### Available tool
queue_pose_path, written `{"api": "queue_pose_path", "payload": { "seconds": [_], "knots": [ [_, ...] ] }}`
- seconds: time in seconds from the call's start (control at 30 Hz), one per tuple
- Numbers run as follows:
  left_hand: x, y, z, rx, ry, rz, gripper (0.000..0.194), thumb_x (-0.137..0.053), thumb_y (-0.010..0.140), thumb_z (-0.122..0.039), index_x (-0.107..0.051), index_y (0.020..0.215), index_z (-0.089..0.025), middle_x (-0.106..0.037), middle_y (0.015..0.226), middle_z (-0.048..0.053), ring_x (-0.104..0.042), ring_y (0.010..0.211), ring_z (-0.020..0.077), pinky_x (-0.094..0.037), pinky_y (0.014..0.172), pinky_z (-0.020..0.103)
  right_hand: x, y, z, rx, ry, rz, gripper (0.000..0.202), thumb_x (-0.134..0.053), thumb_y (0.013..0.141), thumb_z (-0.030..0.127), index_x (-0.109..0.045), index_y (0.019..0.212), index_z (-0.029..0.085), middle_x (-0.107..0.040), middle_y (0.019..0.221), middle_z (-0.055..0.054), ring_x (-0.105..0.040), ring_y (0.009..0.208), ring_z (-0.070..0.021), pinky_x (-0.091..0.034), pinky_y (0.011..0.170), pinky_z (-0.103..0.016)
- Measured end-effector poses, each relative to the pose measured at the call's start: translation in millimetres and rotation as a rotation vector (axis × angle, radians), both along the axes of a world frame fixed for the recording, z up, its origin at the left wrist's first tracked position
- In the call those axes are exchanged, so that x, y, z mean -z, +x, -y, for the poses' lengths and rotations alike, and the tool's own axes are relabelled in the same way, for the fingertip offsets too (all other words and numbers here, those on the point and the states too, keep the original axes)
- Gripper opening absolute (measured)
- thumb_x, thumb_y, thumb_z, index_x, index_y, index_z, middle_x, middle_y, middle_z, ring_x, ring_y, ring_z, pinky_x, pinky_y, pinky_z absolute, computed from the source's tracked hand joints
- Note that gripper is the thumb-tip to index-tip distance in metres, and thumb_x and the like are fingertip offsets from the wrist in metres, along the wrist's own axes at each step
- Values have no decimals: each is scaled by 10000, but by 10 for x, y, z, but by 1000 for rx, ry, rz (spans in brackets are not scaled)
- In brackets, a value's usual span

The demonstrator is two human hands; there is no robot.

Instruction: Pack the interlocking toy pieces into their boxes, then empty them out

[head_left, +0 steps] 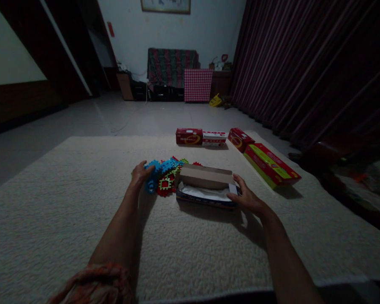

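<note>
A pile of toothed plastic pieces (164, 173) in blue, red and green lies on the pale quilted mat. My left hand (141, 173) rests at the pile's left side, thumb and fingers apart around blue pieces; whether it grips any is unclear. Right of the pile stands an open cardboard box (205, 200) with a dark blue outside, its brown lid flap raised and white lining inside. My right hand (245, 196) holds the box's right end between thumb and fingers.
Beyond the pile, a red box (189, 136) touches a white-and-red box (214, 138). At the right, another red box (240, 139) meets a long red and yellow-green box (271, 165). The mat (66, 202) spreads under everything. A cabinet (126, 86) stands by the far wall.
</note>
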State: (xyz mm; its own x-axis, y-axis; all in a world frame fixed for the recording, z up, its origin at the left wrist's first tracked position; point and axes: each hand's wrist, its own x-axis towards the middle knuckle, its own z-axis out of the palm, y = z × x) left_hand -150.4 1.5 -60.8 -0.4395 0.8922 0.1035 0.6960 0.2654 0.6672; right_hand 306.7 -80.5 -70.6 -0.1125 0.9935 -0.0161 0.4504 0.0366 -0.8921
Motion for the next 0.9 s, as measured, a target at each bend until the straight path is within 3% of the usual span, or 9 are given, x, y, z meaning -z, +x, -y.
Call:
{"api": "queue_pose_path", "payload": {
  "seconds": [0.13,0.23,0.3,0.37,0.5,0.63,0.73,0.9],
  "knots": [
    [-102,102,133,-94,85,-43,631,-666,793,-394,-647,1332,-67,-691,1313,225,-629,1255,366,-491,1052,440,-12,-35,19,19,-24,-28,1153,-814,671,623,-252,1602,241,-287,1672,-191,-357,1502,-392,-292,1224,-575],
    [-192,206,263,-83,275,-25,493,-588,823,-369,-724,1208,-93,-735,1224,184,-696,1108,313,-511,1014,406,-43,-80,35,60,-84,-103,1108,-752,729,639,-209,1611,245,-222,1695,-189,-374,1497,-379,-362,1194,-546],
    [-224,294,346,39,293,89,394,-570,816,-374,-778,1054,-139,-786,1026,116,-726,950,271,-547,913,367,-62,-119,39,102,-123,-152,1034,-695,789,636,-208,1610,238,-225,1694,-190,-394,1491,-357,-400,1177,-504],
    [-221,398,417,240,217,247,350,-602,774,-398,-791,940,-155,-781,844,67,-723,832,247,-561,781,327,-74,-157,39,151,-152,-191,971,-661,832,606,-217,1607,226,-254,1686,-189,-405,1489,-326,-404,1182,-458],
    [-144,627,517,594,46,457,379,-691,704,-439,-788,930,-150,-766,791,54,-707,734,215,-534,633,273,-59,-188,31,231,-185,-245,974,-693,830,512,-215,1610,180,-322,1659,-200,-455,1459,-305,-412,1183,-418],
    [-68,822,551,618,-67,488,507,-705,725,-433,-745,1142,-147,-763,817,57,-626,521,158,-480,485,263,32,-148,-8,258,-175,-323,886,-786,740,446,-430,1513,196,-543,1516,-189,-616,1300,-345,-522,1082,-452],
    [-41,907,518,598,-45,439,551,-751,694,-385,-733,1194,-154,-784,912,89,-688,628,201,-540,564,303,97,-127,-45,265,-132,-384,758,-823,665,391,-574,1366,243,-687,1351,-138,-702,1147,-357,-580,988,-487],
    [-25,955,444,633,29,474,717,-802,617,-321,-677,1309,-182,-770,1152,114,-735,951,277,-588,832,386,98,-186,-58,260,-16,-510,673,-773,631,316,-614,1283,261,-756,1217,-69,-737,1039,-304,-608,893,-437]
  ]
}}
